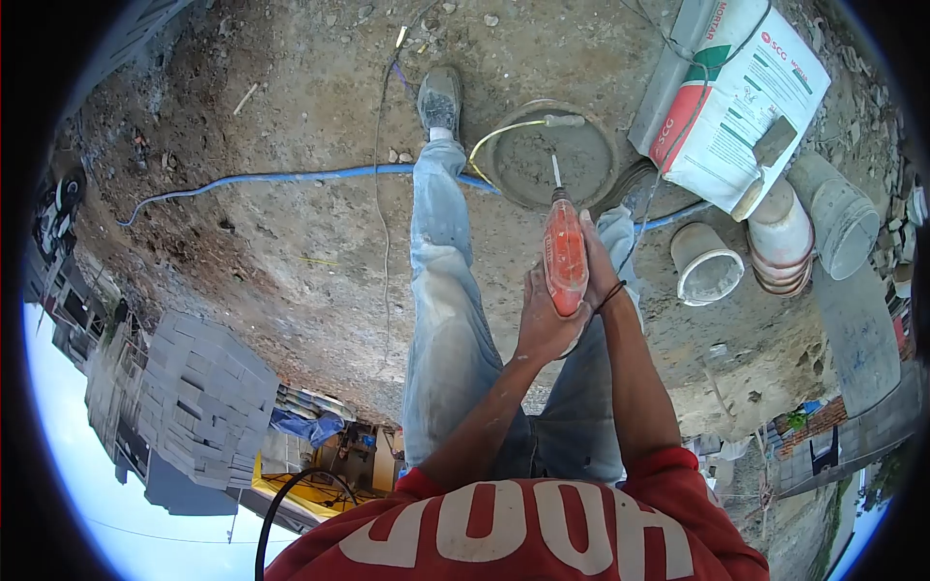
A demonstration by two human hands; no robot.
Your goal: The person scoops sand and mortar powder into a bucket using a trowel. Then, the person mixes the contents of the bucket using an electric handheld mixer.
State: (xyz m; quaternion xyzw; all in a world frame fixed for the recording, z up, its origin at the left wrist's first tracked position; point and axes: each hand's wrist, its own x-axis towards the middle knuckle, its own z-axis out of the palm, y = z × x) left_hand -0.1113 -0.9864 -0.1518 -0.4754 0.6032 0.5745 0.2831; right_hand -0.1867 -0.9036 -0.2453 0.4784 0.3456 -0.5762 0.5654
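Both of my hands are on an orange power drill (pixel 565 254), which points away from me and is smeared with grey dust. My left hand (pixel 547 318) is wrapped round its rear end, and my right hand (pixel 601 263) holds its right side. A pale rod (pixel 556 170) sticks out of the chuck over a round tub (pixel 612 145) of wet grey mortar (pixel 528 160). The rod's lower end is hard to make out against the mortar. Across the tub lies a thin yellow cable or hose (pixel 481 143) with a grey, coated end piece (pixel 565 121).
White mortar bags (pixel 751 102) lie at the right, a grey block (pixel 774 142) on top. Buckets (pixel 705 263) stand below them. A blue hose (pixel 281 177) and a dark cable (pixel 382 213) cross the dirt. Stacked grey blocks (pixel 199 397) are at the left.
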